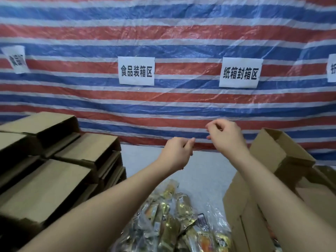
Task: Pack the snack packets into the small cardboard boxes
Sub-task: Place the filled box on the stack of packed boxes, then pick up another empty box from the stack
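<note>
A heap of gold and orange snack packets in clear plastic lies on the grey table at the bottom centre. Closed small cardboard boxes are stacked in several layers on the left. An open cardboard box stands tilted at the right, flaps up. My left hand and my right hand are raised above the table in front of the tarp, a little apart. Both have curled fingers, thumb near forefinger, and I see nothing in either.
A red, white and blue striped tarp hangs as the back wall with white paper signs taped on it. More brown cardboard fills the lower right, under my right forearm. Bare grey tabletop shows between the stacks and the open box.
</note>
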### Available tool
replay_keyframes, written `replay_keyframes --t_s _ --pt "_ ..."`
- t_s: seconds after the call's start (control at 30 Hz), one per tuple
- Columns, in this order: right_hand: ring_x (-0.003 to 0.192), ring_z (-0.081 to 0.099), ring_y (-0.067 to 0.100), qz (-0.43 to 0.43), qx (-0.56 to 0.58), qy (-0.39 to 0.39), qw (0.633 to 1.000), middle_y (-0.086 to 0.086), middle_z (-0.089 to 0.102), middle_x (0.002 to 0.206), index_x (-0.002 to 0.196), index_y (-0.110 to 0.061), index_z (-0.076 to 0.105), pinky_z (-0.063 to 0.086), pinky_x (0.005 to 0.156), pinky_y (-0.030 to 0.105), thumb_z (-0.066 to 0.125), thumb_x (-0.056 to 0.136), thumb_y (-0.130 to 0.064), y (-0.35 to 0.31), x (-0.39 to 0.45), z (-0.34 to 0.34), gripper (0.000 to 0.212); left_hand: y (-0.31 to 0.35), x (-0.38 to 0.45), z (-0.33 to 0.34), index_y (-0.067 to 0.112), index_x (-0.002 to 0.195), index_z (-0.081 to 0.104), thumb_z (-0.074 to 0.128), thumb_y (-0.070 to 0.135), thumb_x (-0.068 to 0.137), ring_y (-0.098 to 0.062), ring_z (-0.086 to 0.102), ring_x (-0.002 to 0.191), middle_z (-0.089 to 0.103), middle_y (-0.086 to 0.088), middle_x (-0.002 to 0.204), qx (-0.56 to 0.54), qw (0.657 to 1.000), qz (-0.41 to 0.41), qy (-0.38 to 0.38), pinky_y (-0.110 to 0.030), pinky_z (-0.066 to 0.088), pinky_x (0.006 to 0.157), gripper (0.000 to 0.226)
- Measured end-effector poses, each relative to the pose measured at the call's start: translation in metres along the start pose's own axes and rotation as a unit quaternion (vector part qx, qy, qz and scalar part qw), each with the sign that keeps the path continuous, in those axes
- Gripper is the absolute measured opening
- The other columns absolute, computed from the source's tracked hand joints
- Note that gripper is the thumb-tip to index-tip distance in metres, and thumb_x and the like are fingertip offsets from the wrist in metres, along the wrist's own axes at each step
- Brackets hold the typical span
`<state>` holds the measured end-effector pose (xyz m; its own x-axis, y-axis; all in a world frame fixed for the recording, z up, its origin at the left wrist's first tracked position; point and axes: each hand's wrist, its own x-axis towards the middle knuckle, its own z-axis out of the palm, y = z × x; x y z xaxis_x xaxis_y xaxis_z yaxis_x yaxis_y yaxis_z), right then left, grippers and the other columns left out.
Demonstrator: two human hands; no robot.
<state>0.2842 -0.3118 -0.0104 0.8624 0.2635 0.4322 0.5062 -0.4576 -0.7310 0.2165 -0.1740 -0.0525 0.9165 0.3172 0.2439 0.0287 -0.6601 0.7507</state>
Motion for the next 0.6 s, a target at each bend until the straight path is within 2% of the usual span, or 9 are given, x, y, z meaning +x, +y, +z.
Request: replay_keyframes --t_s 0.07,0.17,0.27,0.3,0.4,0.53,0.6 --pt "0.076 0.068 0.019 -0.006 0.029 -0.023 0.999 -0.001 0.069 0.076 0.077 -0.016 0.069 0.050 0.062 0.033 0.054 0.095 -0.023 -0.022 -0.016 0.023 0.024 -0.015 -0.024 -0.027 0.016 0.064 0.058 0.038 0.047 0.103 -0.009 0.052 0.037 0.053 0.005 0.047 0.009 1.000 -0.009 0.023 -0.021 0.042 0.043 0.054" --pt "0.071 0.062 0.007 -0.010 0.056 -0.049 0.997 -0.006 0.068 0.072 0.076 -0.017 0.069 0.046 0.061 0.026 0.056 0.095 -0.026 -0.049 -0.042 0.056 0.024 -0.036 -0.060 -0.060 0.008 0.066 0.057 0.032 0.047 0.104 -0.018 0.057 0.058 0.060 -0.002 0.059 0.027 0.997 -0.022 0.064 -0.035 0.044 0.060 0.060" --pt "0.070 0.059 -0.003 -0.002 0.082 -0.077 0.994 -0.020 0.067 0.073 0.075 -0.022 0.069 0.042 0.057 0.015 0.056 0.095 -0.027 -0.072 -0.069 0.085 0.024 -0.060 -0.097 -0.086 0.013 0.062 0.044 0.029 0.047 0.104 -0.016 0.049 0.056 0.052 0.001 0.057 0.056 0.993 -0.028 0.098 -0.034 0.032 0.052 0.056" --pt "0.071 0.060 -0.001 0.004 0.094 -0.086 0.992 -0.019 0.068 0.075 0.075 -0.022 0.069 0.043 0.059 0.018 0.056 0.095 -0.026 -0.079 -0.078 0.093 0.024 -0.068 -0.108 -0.094 0.013 0.062 0.044 0.030 0.047 0.104 -0.015 0.048 0.056 0.051 0.001 0.057 0.059 0.992 -0.029 0.108 -0.033 0.030 0.051 0.055" --pt "0.072 0.065 0.010 0.025 0.124 -0.109 0.986 -0.006 0.071 0.075 0.075 -0.021 0.070 0.051 0.068 0.030 0.056 0.095 -0.025 -0.099 -0.102 0.114 0.025 -0.089 -0.132 -0.119 0.011 0.067 0.054 0.036 0.045 0.103 -0.021 0.058 0.064 0.062 -0.004 0.065 0.044 0.991 -0.036 0.118 -0.037 0.043 0.060 0.053" --pt "0.070 0.069 0.005 0.036 0.155 -0.137 0.978 -0.005 0.071 0.080 0.081 -0.020 0.070 0.060 0.079 0.043 0.054 0.097 -0.022 -0.124 -0.125 0.138 0.023 -0.104 -0.153 -0.157 0.017 0.060 0.053 0.040 0.046 0.103 -0.017 0.055 0.060 0.057 0.000 0.059 0.060 0.990 -0.068 0.105 -0.033 0.037 0.056 0.053" --pt "0.068 0.069 0.004 0.039 0.165 -0.151 0.974 -0.005 0.071 0.079 0.081 -0.021 0.070 0.059 0.079 0.044 0.054 0.097 -0.022 -0.135 -0.131 0.147 0.022 -0.108 -0.163 -0.176 0.010 0.066 0.060 0.030 0.053 0.102 -0.023 0.061 0.065 0.063 -0.005 0.064 0.094 0.987 -0.092 0.097 -0.035 0.046 0.060 0.064"
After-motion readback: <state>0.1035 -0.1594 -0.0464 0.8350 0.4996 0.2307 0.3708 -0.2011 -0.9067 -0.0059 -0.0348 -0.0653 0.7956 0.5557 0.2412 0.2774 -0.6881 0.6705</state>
